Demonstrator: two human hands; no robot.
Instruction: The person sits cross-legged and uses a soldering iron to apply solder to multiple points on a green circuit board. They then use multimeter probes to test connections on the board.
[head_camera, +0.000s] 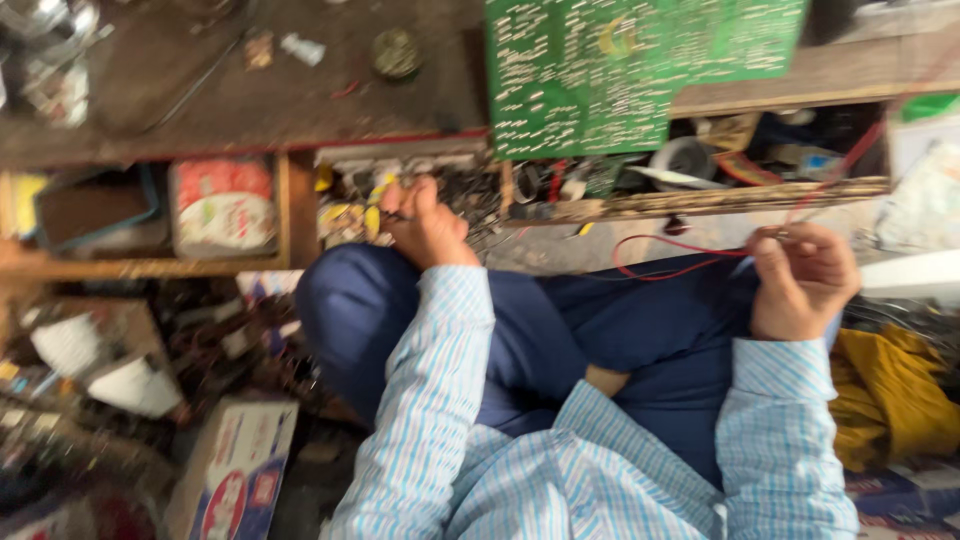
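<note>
Head view: blurred, looking down at a seated person's lap.
Right hand (803, 283): at 3 o'clock, fingers curled together, pinching the end of a red wire (670, 243) that loops off toward 9 o'clock.
Left hand (428, 226): near centre, reaching into a cluttered tray (350, 205); grip too blurred to tell.
Around: green circuit board (610, 70) at 12 o'clock; cardboard box (235, 475) at 7 o'clock.

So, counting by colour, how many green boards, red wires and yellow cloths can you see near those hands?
Green circuit board: 1
Red wire, pinched in the right hand: 1
Yellow cloth: 1
Total: 3
</note>
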